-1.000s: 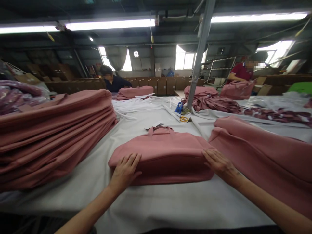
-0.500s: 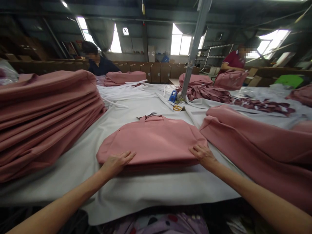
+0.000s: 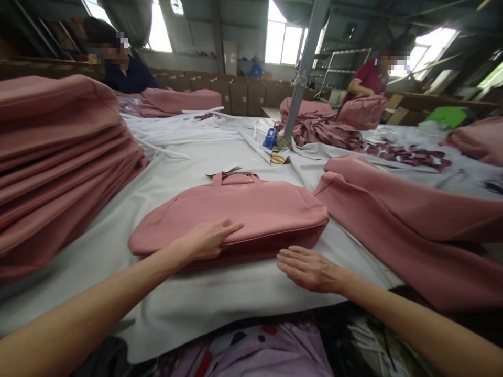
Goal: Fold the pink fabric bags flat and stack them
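Note:
A pink handbag (image 3: 251,204) lies flat on the pale cloth, its short handles at the far side and its near side panel showing. My left hand (image 3: 210,240) grips the bag's near edge, thumb over the top face and the other fingers down against the side. My right hand (image 3: 310,268) is just in front of the bag's near right part, fingers stretched out and holding nothing. Whether its fingertips touch the bag, I cannot tell. A tag or paper slip (image 3: 231,170) sticks out behind the handles.
A tall stack of pink bags (image 3: 58,173) stands at the left; more pink pieces (image 3: 401,209) lie at the right. Scissors (image 3: 277,159) and a blue tape dispenser (image 3: 270,138) sit by a metal post (image 3: 302,78). Two people (image 3: 128,68) work across the table.
My left hand has moved right along the bag's near edge and now grips it. My right hand has left the top right corner and come toward me. The bag has turned slightly.

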`<action>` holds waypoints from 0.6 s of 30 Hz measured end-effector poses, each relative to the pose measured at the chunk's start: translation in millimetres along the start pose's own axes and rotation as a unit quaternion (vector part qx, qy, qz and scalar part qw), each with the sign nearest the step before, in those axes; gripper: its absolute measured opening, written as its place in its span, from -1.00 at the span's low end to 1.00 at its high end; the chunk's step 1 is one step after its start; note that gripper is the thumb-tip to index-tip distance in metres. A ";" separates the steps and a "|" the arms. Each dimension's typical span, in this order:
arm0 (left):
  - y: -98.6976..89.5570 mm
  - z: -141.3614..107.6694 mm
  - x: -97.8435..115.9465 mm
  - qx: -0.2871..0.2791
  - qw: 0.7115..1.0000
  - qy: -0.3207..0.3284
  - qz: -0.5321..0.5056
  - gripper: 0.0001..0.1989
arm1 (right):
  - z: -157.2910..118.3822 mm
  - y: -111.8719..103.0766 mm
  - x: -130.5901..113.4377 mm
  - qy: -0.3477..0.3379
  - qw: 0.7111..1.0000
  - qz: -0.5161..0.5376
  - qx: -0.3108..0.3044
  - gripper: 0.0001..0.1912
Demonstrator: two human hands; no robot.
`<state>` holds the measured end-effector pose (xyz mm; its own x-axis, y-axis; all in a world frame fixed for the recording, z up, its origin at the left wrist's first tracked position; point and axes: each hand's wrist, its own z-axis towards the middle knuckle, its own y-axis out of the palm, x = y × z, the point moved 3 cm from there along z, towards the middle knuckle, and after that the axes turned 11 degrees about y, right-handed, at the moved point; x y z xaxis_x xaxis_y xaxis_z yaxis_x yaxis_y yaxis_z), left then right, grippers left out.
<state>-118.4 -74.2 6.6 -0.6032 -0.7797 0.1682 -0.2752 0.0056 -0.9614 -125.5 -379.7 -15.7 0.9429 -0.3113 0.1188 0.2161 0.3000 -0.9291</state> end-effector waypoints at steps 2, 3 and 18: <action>4.1 18.6 15.7 -0.001 0.998 0.061 -0.031 -0.11 | 6.6 20.5 -13.5 0.012 0.994 0.060 -0.088 -0.54; 7.5 24.7 20.1 -0.011 0.996 0.079 -0.044 -0.09 | 9.3 31.8 -12.2 0.046 0.988 0.077 -0.129 -0.52; 65.9 33.0 25.9 -0.008 0.999 -0.005 0.036 -0.21 | -51.8 -30.8 49.2 0.279 0.957 -0.006 -0.073 -0.65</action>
<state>-127.5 -114.7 -59.6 -0.6145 -0.7829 0.0972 -0.2437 0.0712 -0.9672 -98.9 -451.0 0.6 0.6490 -0.7598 -0.0384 0.1489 0.1764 -0.9730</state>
